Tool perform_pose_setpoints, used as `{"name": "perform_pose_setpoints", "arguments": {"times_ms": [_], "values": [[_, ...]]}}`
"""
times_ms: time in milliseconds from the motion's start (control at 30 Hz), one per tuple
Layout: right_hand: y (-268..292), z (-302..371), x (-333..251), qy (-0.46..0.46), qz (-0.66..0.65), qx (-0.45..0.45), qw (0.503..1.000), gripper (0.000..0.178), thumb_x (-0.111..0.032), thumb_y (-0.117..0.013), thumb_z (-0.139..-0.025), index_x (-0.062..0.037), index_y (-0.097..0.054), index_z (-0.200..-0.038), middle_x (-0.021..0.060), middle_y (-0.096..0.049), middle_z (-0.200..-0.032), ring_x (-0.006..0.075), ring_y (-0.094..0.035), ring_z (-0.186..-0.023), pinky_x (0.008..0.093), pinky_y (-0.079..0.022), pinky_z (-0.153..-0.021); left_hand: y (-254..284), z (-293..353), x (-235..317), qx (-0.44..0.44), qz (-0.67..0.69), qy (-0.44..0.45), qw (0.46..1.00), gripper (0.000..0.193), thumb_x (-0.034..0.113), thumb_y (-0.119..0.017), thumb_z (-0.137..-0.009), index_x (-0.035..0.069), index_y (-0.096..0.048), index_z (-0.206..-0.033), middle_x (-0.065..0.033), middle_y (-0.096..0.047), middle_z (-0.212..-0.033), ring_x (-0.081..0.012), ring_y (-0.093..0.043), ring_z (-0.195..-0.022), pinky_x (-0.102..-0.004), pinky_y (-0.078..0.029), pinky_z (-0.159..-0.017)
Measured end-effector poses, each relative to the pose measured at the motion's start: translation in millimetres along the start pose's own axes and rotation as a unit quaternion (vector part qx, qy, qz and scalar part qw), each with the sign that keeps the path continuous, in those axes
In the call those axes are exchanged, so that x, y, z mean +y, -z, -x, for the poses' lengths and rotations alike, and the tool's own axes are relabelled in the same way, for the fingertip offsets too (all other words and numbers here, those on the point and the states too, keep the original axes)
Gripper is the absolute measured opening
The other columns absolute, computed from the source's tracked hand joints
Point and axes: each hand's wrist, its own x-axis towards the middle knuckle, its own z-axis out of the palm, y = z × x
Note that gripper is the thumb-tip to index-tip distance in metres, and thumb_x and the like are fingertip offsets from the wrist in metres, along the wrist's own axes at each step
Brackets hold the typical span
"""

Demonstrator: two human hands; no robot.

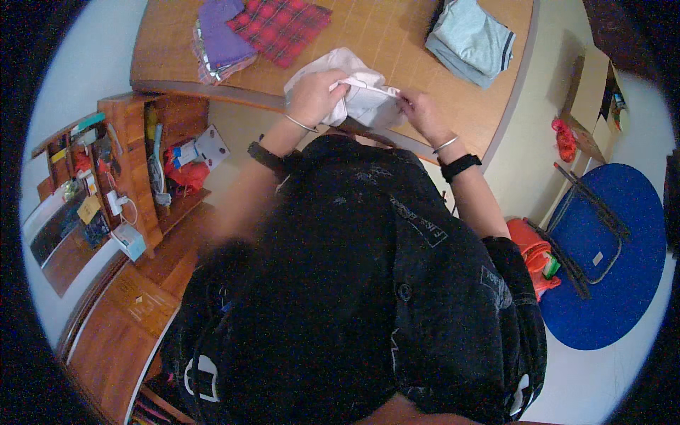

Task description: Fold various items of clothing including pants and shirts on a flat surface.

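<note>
Between my two hands a white cloth garment [375, 106] is stretched at the near edge of the wooden table [382, 35]. My left hand [315, 98] pinches its top edge on the left, while the rest bunches behind that hand. The other end of the edge is gripped by my right hand [419, 113], fingers closed. Which garment it is I cannot make out. Beyond my left hand lies a red plaid cloth [280, 28], beside a stack of folded clothes topped by a purple one [225, 42]. Farther right sits a pile of folded light grey garments [471, 42].
A wooden shelf unit [127, 134] with red bags and small items stands on the left. To the right, a blue round folding table [602, 262] leans by red plastic bags [531, 248]. A cardboard box [588, 88] is at the far right.
</note>
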Motion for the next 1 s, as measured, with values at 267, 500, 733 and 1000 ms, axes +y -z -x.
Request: {"name": "perform_pose_setpoints", "arguments": {"times_ms": [267,500,733,1000], "values": [[17,2,45,-0.089,0.028,0.072,0.993,0.015,-0.013,-0.058,-0.081,-0.002,-0.06,-0.091,0.0142,-0.061,-0.077,0.0263,-0.059,-0.068,0.0338,-0.046,-0.061,6,0,-9,0.019,-0.012,0.035,0.999,0.02,0.021,-0.062,-0.075,0.011,-0.065,-0.092,-0.017,-0.062,-0.077,-0.0334,-0.059,-0.074,-0.0412,-0.045,-0.064],[-12,10,73,-0.227,-0.152,0.111,0.956,0.014,-0.013,-0.057,-0.084,-0.0007,-0.061,-0.09,0.0071,-0.063,-0.078,0.0124,-0.061,-0.075,0.0234,-0.048,-0.067,-7,13,-18,-0.043,-0.039,0.063,0.996,0.021,0.021,-0.059,-0.077,0.013,-0.064,-0.096,-0.0163,-0.061,-0.076,-0.0323,-0.06,-0.073,-0.0411,-0.046,-0.063],[-31,36,95,-0.315,-0.381,0.145,0.857,0.018,-0.007,-0.062,-0.079,0.0028,-0.061,-0.094,0.0067,-0.063,-0.081,0.0126,-0.06,-0.077,0.0229,-0.048,-0.07,-42,31,-25,-0.027,-0.014,-0.02,0.999,0.02,0.023,-0.059,-0.077,0.012,-0.063,-0.093,-0.016,-0.061,-0.076,-0.0339,-0.059,-0.073,-0.0434,-0.046,-0.062],[-94,67,158,-0.362,-0.182,0.187,0.895,0.019,-0.004,-0.066,-0.074,0.0038,-0.061,-0.09,0.0064,-0.062,-0.078,0.0111,-0.057,-0.07,0.0235,-0.047,-0.065,-52,45,17,-0.133,-0.034,0.023,0.99,0.017,0.022,-0.055,-0.078,0.009,-0.06,-0.087,-0.0163,-0.06,-0.072,-0.0363,-0.057,-0.065,-0.0451,-0.045,-0.057]]}}
